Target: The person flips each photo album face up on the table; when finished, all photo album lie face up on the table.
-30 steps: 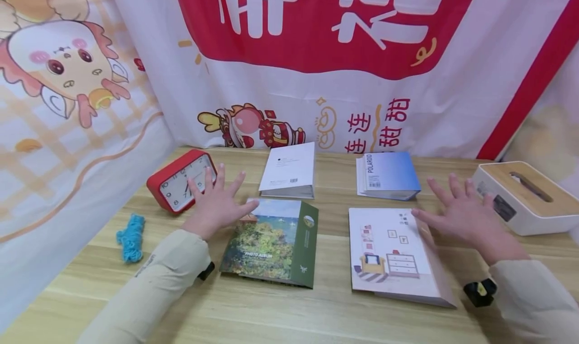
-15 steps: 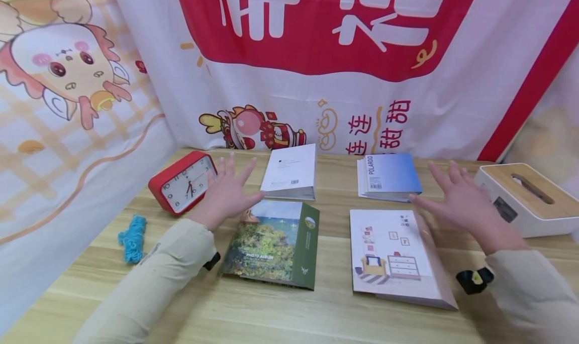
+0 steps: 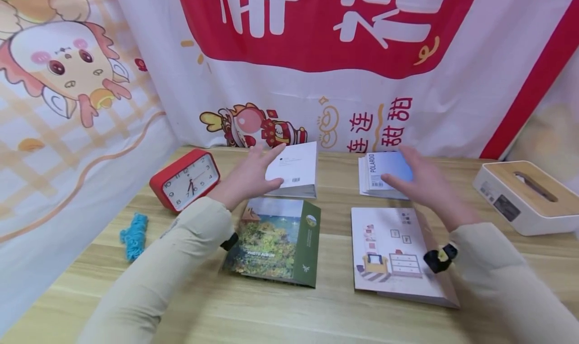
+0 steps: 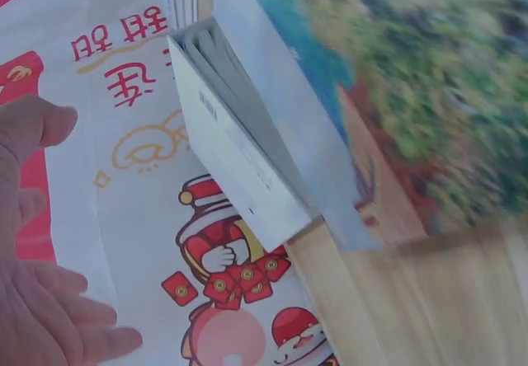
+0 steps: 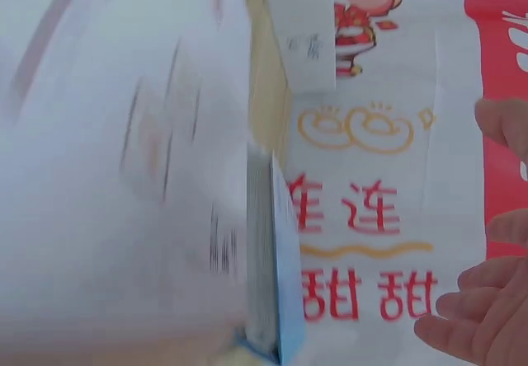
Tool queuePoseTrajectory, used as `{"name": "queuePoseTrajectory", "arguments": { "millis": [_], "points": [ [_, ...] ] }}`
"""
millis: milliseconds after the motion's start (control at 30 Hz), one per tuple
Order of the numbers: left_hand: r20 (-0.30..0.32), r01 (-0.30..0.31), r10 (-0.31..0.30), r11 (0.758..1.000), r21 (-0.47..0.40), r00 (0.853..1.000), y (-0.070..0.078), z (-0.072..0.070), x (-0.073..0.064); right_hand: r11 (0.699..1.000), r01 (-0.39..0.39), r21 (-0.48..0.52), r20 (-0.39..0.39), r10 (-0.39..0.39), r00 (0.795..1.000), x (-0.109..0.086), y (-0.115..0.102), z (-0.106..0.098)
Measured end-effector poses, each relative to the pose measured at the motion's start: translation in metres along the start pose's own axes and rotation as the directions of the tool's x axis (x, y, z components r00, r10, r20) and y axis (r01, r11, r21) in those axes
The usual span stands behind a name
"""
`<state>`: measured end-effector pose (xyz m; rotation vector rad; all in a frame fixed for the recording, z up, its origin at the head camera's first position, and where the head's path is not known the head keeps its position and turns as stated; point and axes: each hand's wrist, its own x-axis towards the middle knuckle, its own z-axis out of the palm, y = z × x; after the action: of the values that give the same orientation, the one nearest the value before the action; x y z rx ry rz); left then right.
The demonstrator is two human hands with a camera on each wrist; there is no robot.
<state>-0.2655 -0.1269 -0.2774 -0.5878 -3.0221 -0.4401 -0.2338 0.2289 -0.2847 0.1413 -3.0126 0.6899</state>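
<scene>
Over the tabletop (image 3: 334, 314), the left hand (image 3: 250, 179) is near the white album (image 3: 297, 167), grip spread wide and holding nothing. The right hand (image 3: 429, 186) is near the blue album (image 3: 384, 164), grip likewise spread, holding nothing. Both albums rest toward the back; a green album (image 3: 271, 238) and a furniture-print album (image 3: 389, 246) rest nearer, apart.

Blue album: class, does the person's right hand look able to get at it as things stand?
Likely yes: the right hand, open and holding nothing, is raised close to the blue album, with nothing seen lying on it or standing between them.
</scene>
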Motion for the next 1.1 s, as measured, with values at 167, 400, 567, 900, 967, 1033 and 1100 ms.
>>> {"name": "queuePoseTrajectory", "arguments": {
  "millis": [167, 400, 567, 900, 967, 1033, 1100],
  "points": [
    [0.025, -0.061, 0.063, 0.994, -0.089, 0.998, 0.008, 0.004, 0.012, 0.983, -0.049, 0.178, 0.009, 0.048, 0.999, 0.006, -0.013, 0.012],
    [0.025, -0.093, 0.102, 0.969, -0.229, 0.994, 0.022, 0.017, 0.027, 0.921, -0.003, 0.39, 0.007, 0.0, 1.0, 0.018, -0.029, 0.036],
    [0.042, -0.093, 0.108, 0.959, -0.267, 0.993, 0.033, 0.026, 0.037, 0.818, -0.073, 0.57, 0.046, 0.056, 0.997, 0.029, -0.041, 0.051],
    [0.141, -0.039, 0.072, 0.974, -0.225, 0.987, 0.044, 0.032, 0.056, 0.593, -0.247, 0.767, 0.168, 0.185, 0.968, 0.045, -0.053, 0.078],
    [0.168, -0.028, 0.064, 0.977, -0.213, 0.984, 0.044, 0.034, 0.06, 0.61, -0.261, 0.748, 0.185, 0.186, 0.965, 0.046, -0.053, 0.085],
    [0.189, -0.027, 0.066, 0.979, -0.202, 0.98, 0.044, 0.036, 0.064, 0.614, -0.267, 0.743, 0.202, 0.176, 0.964, 0.048, -0.054, 0.091],
    [0.193, -0.042, 0.08, 0.98, -0.197, 0.978, 0.044, 0.039, 0.068, 0.59, -0.283, 0.756, 0.22, 0.179, 0.959, 0.049, -0.056, 0.097]
  ]
}}
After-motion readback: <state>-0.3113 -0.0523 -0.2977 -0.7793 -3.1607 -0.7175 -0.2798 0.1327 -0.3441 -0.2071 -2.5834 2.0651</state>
